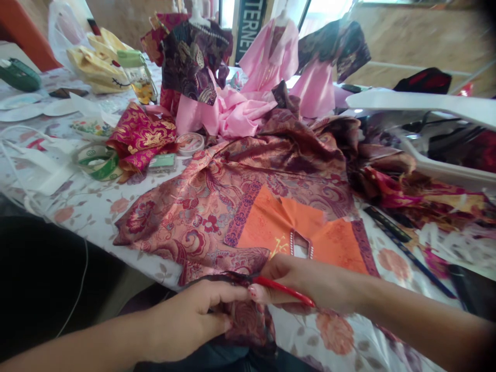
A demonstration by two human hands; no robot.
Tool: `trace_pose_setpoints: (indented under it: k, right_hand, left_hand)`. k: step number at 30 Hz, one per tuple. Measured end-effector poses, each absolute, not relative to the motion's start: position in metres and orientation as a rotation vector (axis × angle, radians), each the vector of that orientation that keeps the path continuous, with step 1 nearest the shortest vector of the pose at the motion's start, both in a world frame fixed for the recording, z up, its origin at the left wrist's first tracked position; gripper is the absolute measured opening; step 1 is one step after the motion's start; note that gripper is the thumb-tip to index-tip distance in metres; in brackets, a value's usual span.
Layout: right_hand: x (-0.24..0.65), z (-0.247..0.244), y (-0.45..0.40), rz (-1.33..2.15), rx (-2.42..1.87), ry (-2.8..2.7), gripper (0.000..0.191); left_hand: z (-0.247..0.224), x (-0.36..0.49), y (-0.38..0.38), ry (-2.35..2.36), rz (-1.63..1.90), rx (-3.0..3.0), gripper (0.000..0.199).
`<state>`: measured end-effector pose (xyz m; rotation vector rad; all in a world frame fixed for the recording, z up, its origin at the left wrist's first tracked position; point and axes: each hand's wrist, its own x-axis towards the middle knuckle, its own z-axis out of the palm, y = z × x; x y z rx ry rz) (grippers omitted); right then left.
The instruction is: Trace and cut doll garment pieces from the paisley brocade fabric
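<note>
At the bottom centre, my left hand pinches the edge of a dark reddish patterned fabric that hangs over my lap. My right hand is closed around a slim red tool, whose far end is hidden at the fabric edge. The fingertips of both hands nearly meet there. Just beyond them lies a large copper-and-red brocade cloth, partly bunched. On it rests an orange piece with purple patterned borders and a beaded opening, partly covered by my right forearm.
Small garments on stands, one pink, line the back. Green tape, a magenta-gold cloth and a tea bottle are at the left. At the right are a white-edged bin, fabric scraps and a dark blue pen.
</note>
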<state>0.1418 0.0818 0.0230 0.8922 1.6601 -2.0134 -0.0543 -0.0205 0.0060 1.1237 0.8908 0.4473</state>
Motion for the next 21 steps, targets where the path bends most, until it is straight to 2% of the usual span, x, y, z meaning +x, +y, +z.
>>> trace_pose_setpoints:
  k: [8,16,21]
  right_hand:
    - [0.146,0.019,0.078,-2.058,0.925,1.631,0.054]
    - [0.136,0.026,0.077,-2.026,0.895,1.636,0.054]
    - [0.134,0.025,0.075,-2.009,0.949,1.605,0.051]
  left_hand:
    - [0.004,-0.054,-0.021,0.88,0.441,1.125,0.057]
    - [0.009,-0.056,-0.02,0.952,0.386,1.265,0.049]
    - [0.005,-0.056,-0.021,0.99,0.351,1.283,0.038]
